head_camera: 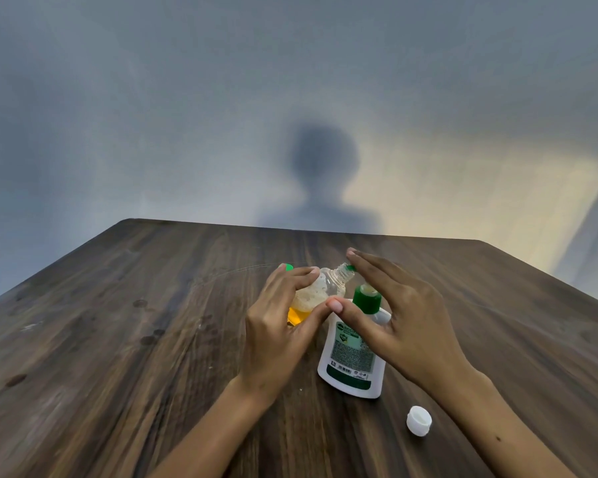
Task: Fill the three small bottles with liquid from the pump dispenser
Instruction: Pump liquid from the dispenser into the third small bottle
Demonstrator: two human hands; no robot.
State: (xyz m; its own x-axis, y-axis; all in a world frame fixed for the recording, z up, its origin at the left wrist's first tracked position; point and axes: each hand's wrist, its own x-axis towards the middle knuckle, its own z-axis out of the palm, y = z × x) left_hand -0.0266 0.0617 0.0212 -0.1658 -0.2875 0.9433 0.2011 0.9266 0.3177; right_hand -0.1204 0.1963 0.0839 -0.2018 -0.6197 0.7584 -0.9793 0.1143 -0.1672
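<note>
A white pump dispenser (351,353) with a green collar stands at the middle of the wooden table (118,322). My right hand (401,315) lies over its green pump head with fingers straight, thumb beside the collar. My left hand (280,322) grips a small clear bottle (321,291), tilted so its open neck meets the green spout tip (351,268). Foamy liquid sits inside it. Behind my left hand, part of an orange-yellow bottle (297,315) shows, and a green cap (289,267) peeks out beyond my fingers.
A loose white cap (419,420) lies on the table near my right forearm. The table's far edge runs along a grey wall with my shadow on it.
</note>
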